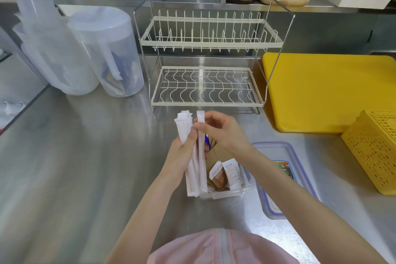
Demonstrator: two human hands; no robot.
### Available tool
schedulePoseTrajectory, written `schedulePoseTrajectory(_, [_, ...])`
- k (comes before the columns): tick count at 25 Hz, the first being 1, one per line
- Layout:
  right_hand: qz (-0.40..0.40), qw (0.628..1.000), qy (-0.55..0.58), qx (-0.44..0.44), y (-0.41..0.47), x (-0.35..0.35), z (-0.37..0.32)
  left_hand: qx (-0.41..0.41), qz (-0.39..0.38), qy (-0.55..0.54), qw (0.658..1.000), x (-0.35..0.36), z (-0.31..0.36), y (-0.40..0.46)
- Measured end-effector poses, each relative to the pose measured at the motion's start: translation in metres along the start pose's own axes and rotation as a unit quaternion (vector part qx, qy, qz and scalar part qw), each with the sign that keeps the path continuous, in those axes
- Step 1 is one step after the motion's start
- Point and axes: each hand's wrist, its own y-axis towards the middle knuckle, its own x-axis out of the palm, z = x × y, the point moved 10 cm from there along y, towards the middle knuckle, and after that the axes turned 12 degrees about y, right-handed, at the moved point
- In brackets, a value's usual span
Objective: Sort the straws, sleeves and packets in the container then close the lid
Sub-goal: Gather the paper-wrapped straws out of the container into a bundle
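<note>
Left hand (182, 146) grips a straw bundle (191, 169); right hand (218, 133) pinches one straw (201, 135). A loose grip could spill them outside the container (222, 194).

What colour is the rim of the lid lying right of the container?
Blue-purple around a clear panel, on the lid; the head view shows it.

the desk (75, 156) is brushed steel, smooth with a soft sheen. at 12 o'clock, the dish rack (206, 83) is thin wire, part coated matt cream. the straws (192, 163) wear matt white paper wrappers. the container (222, 194) and lid (285, 156) are clear glossy plastic. at 10 o'clock, frosted plastic jugs (90, 53). at 3 o'clock, a matt yellow plastic board (330, 92) and perforated basket (375, 152).
</note>
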Motion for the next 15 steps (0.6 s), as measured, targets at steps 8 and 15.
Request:
schedulePoseTrajectory(8, [-0.032, 0.998, 0.034, 0.045, -0.006, -0.001, -0.01, 0.039, -0.051, 0.036, 0.997, 0.022, 0.014, -0.001])
schedulePoseTrajectory(15, [-0.077, 0.989, -0.121, -0.026, -0.016, 0.004, -0.03, 0.069, -0.081, 0.095, 0.99, 0.046, 0.023, 0.006])
